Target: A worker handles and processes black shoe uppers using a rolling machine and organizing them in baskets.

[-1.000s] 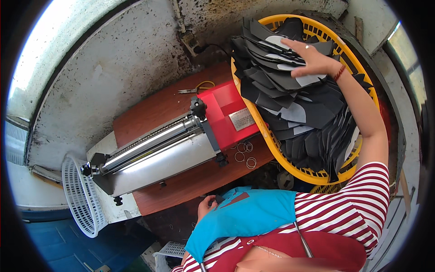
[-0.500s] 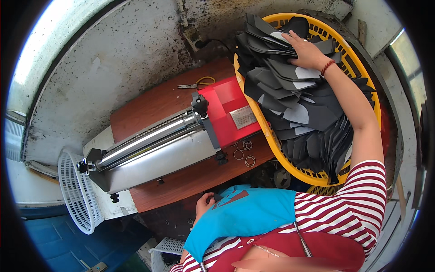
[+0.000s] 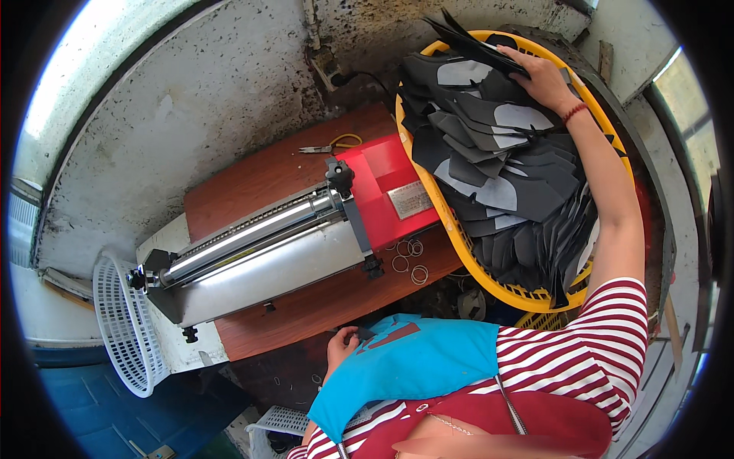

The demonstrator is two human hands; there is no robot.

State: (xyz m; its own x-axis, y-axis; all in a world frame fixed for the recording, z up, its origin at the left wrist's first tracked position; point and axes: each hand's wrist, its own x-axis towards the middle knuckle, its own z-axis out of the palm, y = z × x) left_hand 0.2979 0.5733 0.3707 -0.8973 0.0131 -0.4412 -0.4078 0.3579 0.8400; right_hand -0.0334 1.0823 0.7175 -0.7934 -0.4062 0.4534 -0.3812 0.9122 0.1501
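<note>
In the head view, the right hand (image 3: pixel 541 80) pinches one end of a bundle of black cut pieces (image 3: pixel 475 44) at upper right, fingers closed, presumably keeping them together; its free end juts past the rim of the yellow basket (image 3: pixel 457 243). The left hand (image 3: pixel 342 346) curls at lower centre (whether around anything, I cannot tell), while the brown tabletop (image 3: pixel 252 180) offers open room above the roller machine (image 3: pixel 275 275).
</note>
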